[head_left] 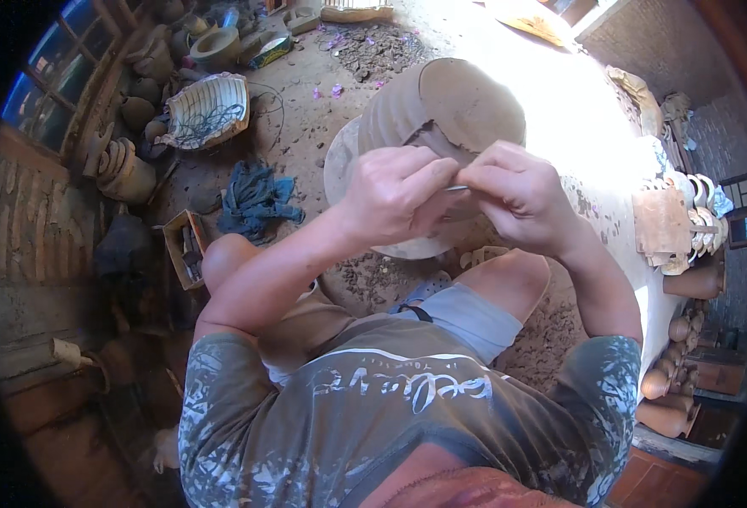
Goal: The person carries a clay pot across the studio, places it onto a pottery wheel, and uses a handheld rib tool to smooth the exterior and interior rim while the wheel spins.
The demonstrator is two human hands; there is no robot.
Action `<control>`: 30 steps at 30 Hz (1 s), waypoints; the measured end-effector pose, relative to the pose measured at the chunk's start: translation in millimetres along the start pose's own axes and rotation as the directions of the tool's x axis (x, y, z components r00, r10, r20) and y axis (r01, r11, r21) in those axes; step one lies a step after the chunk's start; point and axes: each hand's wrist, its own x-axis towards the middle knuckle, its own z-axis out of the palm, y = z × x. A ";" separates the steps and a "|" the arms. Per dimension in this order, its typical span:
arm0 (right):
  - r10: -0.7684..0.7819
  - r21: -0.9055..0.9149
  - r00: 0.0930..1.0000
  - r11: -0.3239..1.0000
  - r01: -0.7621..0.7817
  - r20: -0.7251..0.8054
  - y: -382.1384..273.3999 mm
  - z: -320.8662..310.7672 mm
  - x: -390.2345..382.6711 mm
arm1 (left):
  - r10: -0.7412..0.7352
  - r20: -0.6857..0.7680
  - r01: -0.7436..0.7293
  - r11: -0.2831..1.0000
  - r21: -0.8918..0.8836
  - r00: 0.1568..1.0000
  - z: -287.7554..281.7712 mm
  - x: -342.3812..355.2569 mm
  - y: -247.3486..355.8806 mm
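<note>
A large grey-brown clay pot (pixel 399 100), ridged on its side, stands in front of me on a round board (pixel 344 157). Its flat-looking top shows a dark, uneven break or flap at the near rim. Over that near side, my left hand (pixel 403 190) is closed, with thumb and fingers pinched together. My right hand (pixel 517 195) is pinched as well, its fingertips meeting those of the left. A thin pale edge (pixel 456 188) shows between the fingertips; its kind is too small to tell. My hands hide the pot's lower near part.
A blue cloth (pixel 257 199) and a small wooden box (pixel 184 248) lie left of my knee. Farther left is a ribbed tray (pixel 208 110) with tangled string. Crumbled clay (pixel 373 52) lies beyond the pot. Stacked clay pots (pixel 674 360) line the right side.
</note>
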 end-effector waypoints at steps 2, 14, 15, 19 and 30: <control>-0.033 -0.075 0.989 0.997 0.022 -0.142 0.2 0.7 6.6 | 0.047 -0.010 -0.045 0.989 0.142 0.999 -14.3 5.2 1.6; 0.597 0.691 0.802 0.564 -0.453 0.039 26.7 -1.0 45.1 | 0.055 -0.175 -0.005 0.961 0.276 0.983 -5.1 8.5 -13.9; 0.614 0.646 0.787 0.625 -0.438 -0.060 41.4 -4.5 46.3 | -0.096 -0.095 0.118 0.957 0.267 0.991 -3.1 0.7 -17.8; 0.653 0.434 0.749 0.710 -0.555 -0.112 104.8 -24.5 34.2 | -0.389 -0.016 0.383 0.898 0.219 0.921 14.8 -6.6 -20.6; 0.561 -0.320 0.797 0.730 -0.603 -0.223 113.5 -5.9 26.2 | -0.512 0.122 0.481 0.850 0.213 0.850 46.2 -25.8 -50.1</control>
